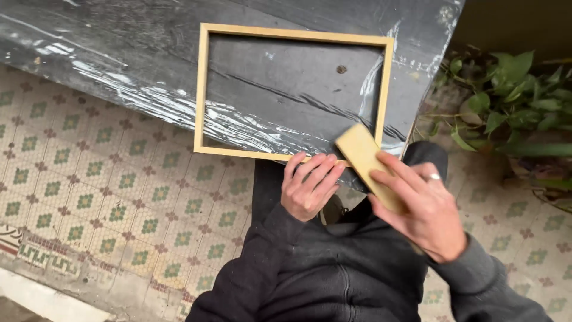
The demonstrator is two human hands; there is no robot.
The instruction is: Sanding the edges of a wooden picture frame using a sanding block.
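So the right hand [423, 209] is wrapping fingers and thumb around one pale tan rectangular block [368, 164], looks like wood or a sanding block. It's gripping the lower half, and the free end is sticking out past the fingertips, angled onto the near rail of a light wooden rectangular frame [292, 89]. The left hand [308, 185] is curling its fingers over that same near rail, just beside the block's free end, pinning the frame down rather than pinching it.

The frame is lying flat on a dark painted plank tabletop [119, 42] with shiny plastic film crinkled over it, and its near rail is sitting right at the table's edge, directly beyond both grips.

What I'd worry about:
- that film is looking slippery, so if the left hand is easing off, the frame could skate sideways or tip off the edge toward the person's lap
- the left fingertips are so close to the block that a stroke running long could scrape them
- leaning hard on a thin rail with nothing under the overhang could flex or crack a corner joint

Count: one frame, one block, two hands, one silver ring [433, 177] on the right hand. Beyond the right grip, a leafy green plant [512, 101] is sitting over a patterned tile floor [89, 179].
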